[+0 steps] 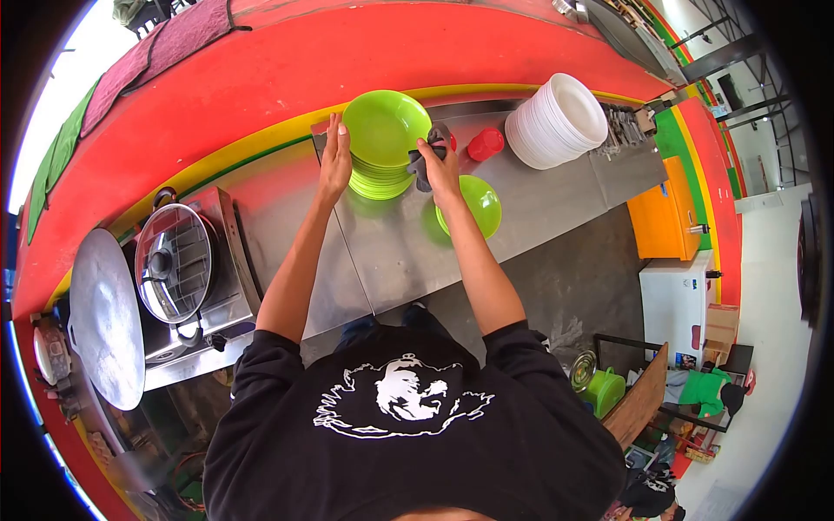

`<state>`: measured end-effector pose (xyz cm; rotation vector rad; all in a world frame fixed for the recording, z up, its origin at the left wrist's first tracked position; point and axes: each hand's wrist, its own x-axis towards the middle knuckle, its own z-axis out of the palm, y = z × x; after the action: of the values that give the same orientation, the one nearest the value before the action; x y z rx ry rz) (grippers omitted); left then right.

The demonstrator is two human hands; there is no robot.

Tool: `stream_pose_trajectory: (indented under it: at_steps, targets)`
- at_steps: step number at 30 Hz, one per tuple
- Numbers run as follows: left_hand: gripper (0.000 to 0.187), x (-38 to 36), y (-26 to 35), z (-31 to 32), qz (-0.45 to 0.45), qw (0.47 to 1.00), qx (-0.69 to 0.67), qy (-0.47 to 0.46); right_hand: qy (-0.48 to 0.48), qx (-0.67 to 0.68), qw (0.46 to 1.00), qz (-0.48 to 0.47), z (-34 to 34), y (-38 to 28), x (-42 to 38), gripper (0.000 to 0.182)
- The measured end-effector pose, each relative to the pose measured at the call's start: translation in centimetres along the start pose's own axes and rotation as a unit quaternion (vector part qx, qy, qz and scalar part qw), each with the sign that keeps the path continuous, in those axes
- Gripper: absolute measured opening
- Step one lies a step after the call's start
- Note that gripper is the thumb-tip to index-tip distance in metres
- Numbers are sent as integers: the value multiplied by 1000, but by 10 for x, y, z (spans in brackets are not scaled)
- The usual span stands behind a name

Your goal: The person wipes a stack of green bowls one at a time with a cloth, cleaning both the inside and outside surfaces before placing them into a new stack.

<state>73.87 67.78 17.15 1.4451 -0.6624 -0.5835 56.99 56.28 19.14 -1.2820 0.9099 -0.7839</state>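
Note:
A tall stack of green bowls stands on the steel counter. My left hand is at the stack's left side, fingers extended and palm toward the bowls. On the right side, my right hand grips a dark grey cloth close to the stack's rim. Partly under my right forearm, more green bowls sit on the counter. A red container stands just right of my right hand. Farther right is a tall, tilted-looking stack of white bowls.
At the left, a lidded pan is on a stove beside a large round metal lid. Cutlery lies at the counter's right end. A red wall ledge runs behind. Far right, a person in green is visible.

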Motion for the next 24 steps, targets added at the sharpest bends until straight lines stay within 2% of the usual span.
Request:
stream_pose_trajectory:
  at_steps: [5,9,12,16,18,20,22,24]
  targets:
    - [75,2,-1,-3,5,1000,-6,-7,23,33,999,20,3,0,-6,22]
    - [71,-5,9,-5,44,999,-8,-13,54,39,998,-18,6,-9,-23,24]
    - [66,-26,39,-5,66,997,-25,-23,83,47,995,-35,6,-29,-48,28]
    - [61,-73,66,-1,131,980,-145,-37,109,115,986,-59,-4,-30,-99,30]
    - [61,-103,70,-6,54,965,-254,-27,133,122,982,-63,-11,-8,-132,33]
    - [56,-133,83,-10,-36,932,-360,0,62,127,989,-39,-8,-10,-166,36]
    - [53,-149,60,-23,-101,918,-384,12,14,137,990,8,-8,-6,-192,43]
    - [54,-163,44,-38,-159,907,-390,13,68,148,987,16,-13,3,-200,46]
